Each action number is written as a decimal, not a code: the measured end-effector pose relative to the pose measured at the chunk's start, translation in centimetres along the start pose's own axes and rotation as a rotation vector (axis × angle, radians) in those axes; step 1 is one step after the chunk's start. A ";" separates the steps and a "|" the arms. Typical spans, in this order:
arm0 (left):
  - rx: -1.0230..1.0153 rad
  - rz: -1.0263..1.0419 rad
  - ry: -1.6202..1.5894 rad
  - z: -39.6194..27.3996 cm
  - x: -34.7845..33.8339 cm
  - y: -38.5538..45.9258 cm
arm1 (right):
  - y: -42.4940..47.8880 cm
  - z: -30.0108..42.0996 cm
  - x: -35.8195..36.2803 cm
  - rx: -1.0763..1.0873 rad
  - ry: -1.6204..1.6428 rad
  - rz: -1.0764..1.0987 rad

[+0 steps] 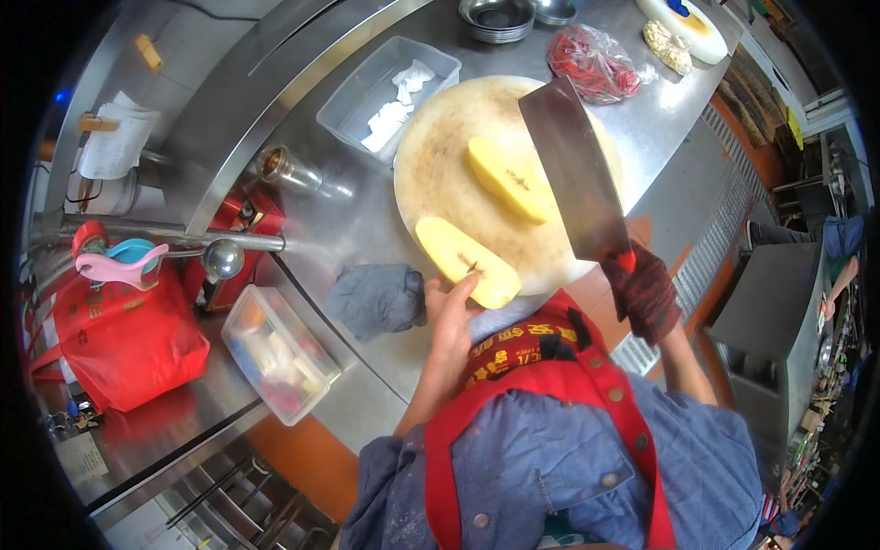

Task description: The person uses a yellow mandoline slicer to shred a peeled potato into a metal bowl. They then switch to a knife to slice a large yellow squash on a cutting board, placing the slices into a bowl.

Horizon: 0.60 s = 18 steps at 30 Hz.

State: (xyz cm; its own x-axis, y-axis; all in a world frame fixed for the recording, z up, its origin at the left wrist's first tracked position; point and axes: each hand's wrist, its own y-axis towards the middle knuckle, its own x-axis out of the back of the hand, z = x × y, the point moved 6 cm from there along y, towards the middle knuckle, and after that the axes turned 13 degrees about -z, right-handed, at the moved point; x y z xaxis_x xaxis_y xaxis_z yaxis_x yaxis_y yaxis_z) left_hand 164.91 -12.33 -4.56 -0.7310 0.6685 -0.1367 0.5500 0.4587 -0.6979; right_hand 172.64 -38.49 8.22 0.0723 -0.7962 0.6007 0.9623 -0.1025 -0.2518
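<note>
My left hand (pixel 450 309) grips one half of a peeled yellow vegetable (pixel 464 261), which looks like a large potato. Its flat cut face is up, with a small brown crack in the middle, and it lies over the near left edge of a round chopping board (pixel 440 165). The other half (pixel 512 182), similarly cracked, rests on the board's middle. In a dark red knit glove, my right hand (pixel 639 292) holds a Chinese cleaver (pixel 574 165) by its handle. The broad blade is over the board's right side, to the right of the second half.
A grey cloth (pixel 378 299) lies left of my left hand. Beyond the board are a clear plastic tub (pixel 357 113) holding white paper, a bag of red peppers or similar (pixel 595 65) and stacked metal bowls (pixel 496 17). A glass jar (pixel 289 168) stands to the left.
</note>
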 end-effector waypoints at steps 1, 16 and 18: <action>0.000 0.002 -0.053 0.5 0.5 0.3 | -0.2 -0.1 0.1 0.003 0.008 -0.009; 0.051 0.270 -0.356 3.4 4.7 1.2 | -2.1 -1.2 0.7 0.026 0.047 -0.038; 0.058 0.235 -0.398 3.1 5.5 0.4 | -2.2 -1.6 0.3 0.070 0.006 -0.015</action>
State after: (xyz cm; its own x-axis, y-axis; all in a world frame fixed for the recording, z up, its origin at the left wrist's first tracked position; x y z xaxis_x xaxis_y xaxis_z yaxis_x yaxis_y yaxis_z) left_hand 159.87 -10.26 -7.74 -0.6936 0.4682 -0.5474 0.7041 0.2805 -0.6523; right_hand 170.10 -39.42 7.74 0.0560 -0.7987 0.5991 0.9793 -0.0728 -0.1887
